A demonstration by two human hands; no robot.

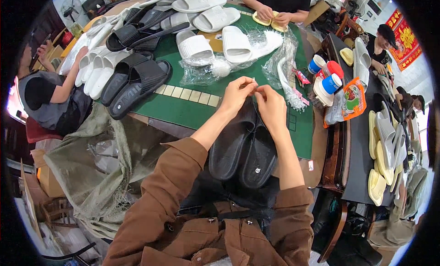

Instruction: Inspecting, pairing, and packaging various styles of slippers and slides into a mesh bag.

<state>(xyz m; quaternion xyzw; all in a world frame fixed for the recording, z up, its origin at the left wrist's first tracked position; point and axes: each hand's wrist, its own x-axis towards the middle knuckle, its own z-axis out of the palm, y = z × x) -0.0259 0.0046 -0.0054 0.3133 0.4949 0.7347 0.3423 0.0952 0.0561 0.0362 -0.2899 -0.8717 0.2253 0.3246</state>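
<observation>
A pair of black slippers (233,152) lies in front of me at the near table edge, soles turned up toward me, with a small white round sticker on the right one. Just beyond them, my left hand (238,95) and my right hand (271,106) meet, thumbs and forefingers pinched together. Whatever sits between the fingertips is too small and thin to name. Past my hands, a clear plastic bundle of white strands (286,82) lies on the green mat (176,111). White slippers (195,47) rest farther off on clear plastic wrap (197,73).
Black slippers (145,82) and more white slippers (101,66) crowd the left. At right stand small tubs with blue and red (332,84), beside an orange-and-clear packet (350,101). Yellow slippers (378,183) lie on a dark table (355,179). Across from me, a person's hands (273,17) hold yellow slippers.
</observation>
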